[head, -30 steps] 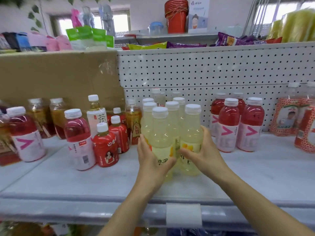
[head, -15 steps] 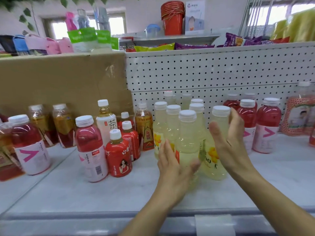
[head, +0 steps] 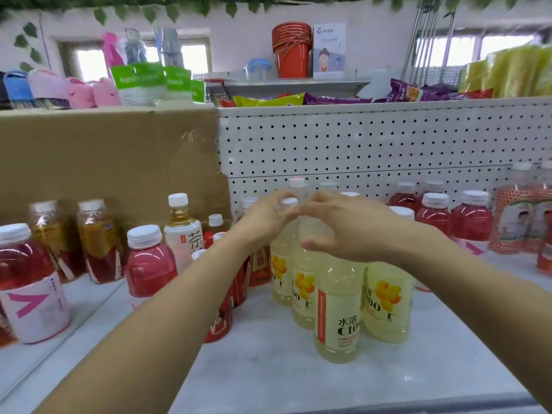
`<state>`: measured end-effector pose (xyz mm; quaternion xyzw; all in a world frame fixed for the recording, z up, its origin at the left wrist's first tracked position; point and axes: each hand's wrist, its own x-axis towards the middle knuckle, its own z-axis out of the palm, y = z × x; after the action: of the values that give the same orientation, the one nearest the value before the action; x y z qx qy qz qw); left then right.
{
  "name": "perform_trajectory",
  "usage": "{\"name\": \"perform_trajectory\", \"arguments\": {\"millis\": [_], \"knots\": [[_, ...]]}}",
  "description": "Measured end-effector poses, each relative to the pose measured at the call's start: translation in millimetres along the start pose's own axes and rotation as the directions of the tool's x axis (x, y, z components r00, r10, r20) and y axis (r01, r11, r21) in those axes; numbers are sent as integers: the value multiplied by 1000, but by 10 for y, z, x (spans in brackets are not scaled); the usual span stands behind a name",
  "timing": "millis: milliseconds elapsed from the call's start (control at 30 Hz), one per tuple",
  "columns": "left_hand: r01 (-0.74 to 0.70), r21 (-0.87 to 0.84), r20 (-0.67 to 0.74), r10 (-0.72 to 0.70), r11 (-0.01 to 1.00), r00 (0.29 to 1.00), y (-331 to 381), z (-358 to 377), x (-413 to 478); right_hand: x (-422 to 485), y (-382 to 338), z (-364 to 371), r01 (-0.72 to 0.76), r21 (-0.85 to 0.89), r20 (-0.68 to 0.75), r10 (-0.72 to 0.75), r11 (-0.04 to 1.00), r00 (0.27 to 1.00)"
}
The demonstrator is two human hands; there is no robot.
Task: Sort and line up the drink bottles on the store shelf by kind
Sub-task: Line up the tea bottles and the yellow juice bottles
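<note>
On the white shelf [head: 298, 372], a brown cardboard sheet [head: 104, 156] backs the left half and a white perforated metal panel [head: 358, 138] the right. Left of the hands stand amber tea bottles [head: 98, 243], a white-labelled tea bottle [head: 182, 231], small opaque red bottles [head: 219, 324] partly hidden by the left forearm, and clear red drink bottles [head: 146, 264] whose white labels bear a pink arrow. More of that red kind are grouped to the right, and orange-patterned bottles [head: 513, 222] stand at the far right edge. Above the panel lie glossy snack packets [head: 268, 100], with a stack of red plastic buckets [head: 291, 52] behind. The drink bottles are smooth clear plastic with white screw caps. The pale yellow bottles [head: 337, 309], labelled with yellow flowers, stand upright in a tight cluster in the middle of the shelf, touching one another, one at the front nearest the shelf edge. Both hands are raised over the tops of this cluster, and blur hides detail. The left hand [head: 265, 216] curls its fingers round the white cap [head: 289, 202] of a bottle within the cluster. The right hand [head: 352, 231] arches over the necks of the front bottles, fingers bent and thumb spread below; whether it grips one I cannot tell. The fingertips of the two hands nearly meet above the caps.
</note>
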<state>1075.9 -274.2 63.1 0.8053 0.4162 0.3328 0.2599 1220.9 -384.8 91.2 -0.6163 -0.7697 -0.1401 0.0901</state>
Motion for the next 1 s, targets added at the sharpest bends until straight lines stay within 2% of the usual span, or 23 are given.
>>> {"name": "perform_trajectory", "arguments": {"millis": [133, 233, 333, 400, 500, 567, 633, 767, 867, 1000], "knots": [[-35, -78, 48, 39, 996, 998, -14, -14, -2, -19, 7, 3, 4, 37, -12, -3, 999, 1000], [1, -71, 71, 4, 997, 997, -13, -67, 53, -1, -1, 0, -1, 56, -5, 1, 998, 1000], [44, -123, -80, -54, 991, 995, 69, -137, 247, 0, -1, -17, -11, 78, 19, 9, 997, 1000], [19, -116, -113, -32, 993, 993, 147, -180, 441, -13, -5, -13, -13, 88, 31, 11, 996, 999], [57, -63, 33, -55, 996, 998, 240, -207, 689, -25, -3, 5, -9, 101, 26, 7, 995, 1000], [58, 60, 145, -66, 997, 987, 258, -211, 798, -32, -6, 8, -6, 100, 15, 4, 995, 1000], [14, 148, 175, -40, 989, 984, 248, -195, 874, -42, -12, 7, -5, 105, 5, 5, 994, 1000], [-63, 175, 128, 41, 982, 991, 248, -164, 905, -42, -6, 20, 1, 112, -8, 0, 994, 1000], [-91, 120, 10, 90, 989, 996, 297, -210, 889, -19, -6, 11, -13, 165, 20, 10, 986, 1000], [-158, 10, -160, 158, 987, 974, 502, -431, 835, 2, 29, -84, -43, 400, 53, 24, 915, 998]]}}
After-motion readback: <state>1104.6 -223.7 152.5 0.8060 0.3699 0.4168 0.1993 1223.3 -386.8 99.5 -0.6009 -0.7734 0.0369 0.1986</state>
